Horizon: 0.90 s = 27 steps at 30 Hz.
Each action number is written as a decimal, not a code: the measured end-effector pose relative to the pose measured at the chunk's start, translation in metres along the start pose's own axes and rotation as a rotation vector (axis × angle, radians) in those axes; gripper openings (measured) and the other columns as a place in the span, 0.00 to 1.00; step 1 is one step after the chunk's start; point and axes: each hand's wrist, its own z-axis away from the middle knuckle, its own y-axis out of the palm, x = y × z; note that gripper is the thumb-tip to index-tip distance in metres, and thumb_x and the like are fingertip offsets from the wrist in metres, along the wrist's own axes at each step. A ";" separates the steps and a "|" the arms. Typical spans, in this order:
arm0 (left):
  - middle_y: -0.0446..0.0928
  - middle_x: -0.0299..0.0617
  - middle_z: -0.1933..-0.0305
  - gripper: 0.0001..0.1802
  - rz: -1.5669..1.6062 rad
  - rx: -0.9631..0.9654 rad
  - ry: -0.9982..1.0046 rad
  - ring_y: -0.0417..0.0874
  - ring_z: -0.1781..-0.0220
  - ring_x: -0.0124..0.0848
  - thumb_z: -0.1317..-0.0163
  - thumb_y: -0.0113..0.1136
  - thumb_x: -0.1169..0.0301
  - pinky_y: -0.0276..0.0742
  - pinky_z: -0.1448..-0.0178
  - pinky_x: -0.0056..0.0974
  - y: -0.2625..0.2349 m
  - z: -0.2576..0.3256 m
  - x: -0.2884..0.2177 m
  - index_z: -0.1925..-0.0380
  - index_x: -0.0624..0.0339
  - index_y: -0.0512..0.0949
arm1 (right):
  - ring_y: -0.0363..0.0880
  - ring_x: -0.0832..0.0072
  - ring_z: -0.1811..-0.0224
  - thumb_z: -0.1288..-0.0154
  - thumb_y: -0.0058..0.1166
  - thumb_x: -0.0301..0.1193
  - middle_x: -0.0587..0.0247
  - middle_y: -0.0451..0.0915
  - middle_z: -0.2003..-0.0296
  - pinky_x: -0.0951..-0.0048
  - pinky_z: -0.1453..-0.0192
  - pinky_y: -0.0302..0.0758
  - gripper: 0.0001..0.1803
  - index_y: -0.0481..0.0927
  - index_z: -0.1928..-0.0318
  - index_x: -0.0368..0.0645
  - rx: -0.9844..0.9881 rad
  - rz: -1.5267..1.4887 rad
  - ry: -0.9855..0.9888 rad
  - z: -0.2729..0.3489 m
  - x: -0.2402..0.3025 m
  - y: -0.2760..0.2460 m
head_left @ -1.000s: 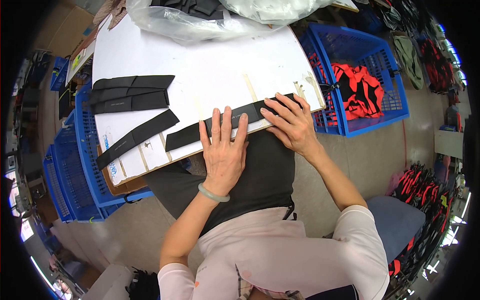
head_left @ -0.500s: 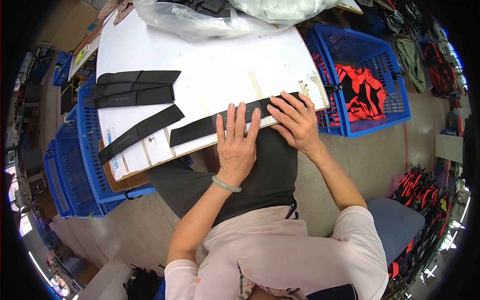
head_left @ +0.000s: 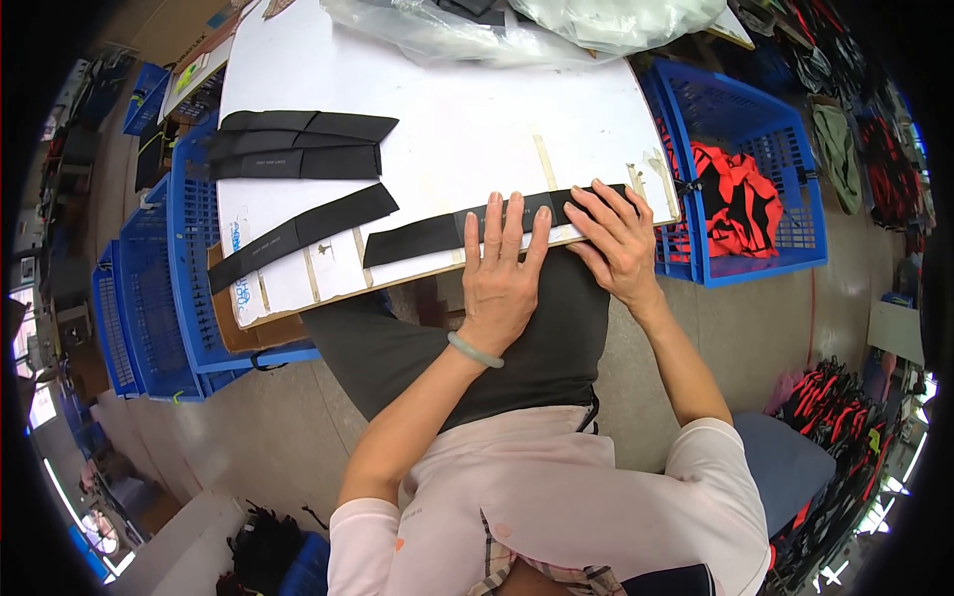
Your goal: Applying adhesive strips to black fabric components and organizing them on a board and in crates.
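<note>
A long black fabric strip lies along the near edge of a white board. My left hand rests flat on the strip's middle, fingers spread, a pale green bangle on the wrist. To its right, my right hand presses flat on the strip's right end. A second black strip lies angled further left. Beyond it sits a stack of black strips. Neither hand grips anything.
A blue crate with red and black fabric stands at the right. Blue crates are stacked at the left under the board. Clear plastic bags lie at the board's far edge. More fabric bundles lie on the floor at the right.
The view has shifted a little. Both hands have stayed flat on the strip, and the left hand has slid slightly to the right along it.
</note>
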 end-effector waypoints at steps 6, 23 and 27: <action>0.60 0.51 0.30 0.32 0.004 -0.020 0.020 0.58 0.26 0.49 0.43 0.57 0.76 0.49 0.26 0.55 0.001 0.000 0.002 0.35 0.52 0.66 | 0.68 0.68 0.35 0.49 0.65 0.34 0.69 0.77 0.43 0.59 0.30 0.55 0.24 0.81 0.48 0.50 -0.003 0.000 -0.005 0.000 -0.001 0.000; 0.68 0.51 0.37 0.27 0.085 0.020 -0.004 0.66 0.33 0.46 0.42 0.52 0.72 0.57 0.30 0.53 0.003 0.008 0.008 0.39 0.52 0.71 | 0.75 0.67 0.61 0.52 0.65 0.29 0.65 0.78 0.69 0.67 0.53 0.68 0.13 0.81 0.63 0.43 0.308 -0.325 -0.197 -0.117 0.076 0.039; 0.69 0.48 0.37 0.28 0.117 0.060 -0.009 0.68 0.34 0.42 0.40 0.51 0.71 0.59 0.33 0.52 0.001 0.002 0.001 0.36 0.49 0.69 | 0.75 0.67 0.59 0.51 0.66 0.30 0.65 0.77 0.68 0.65 0.51 0.68 0.13 0.78 0.65 0.43 0.536 -0.323 -0.090 -0.132 0.080 0.051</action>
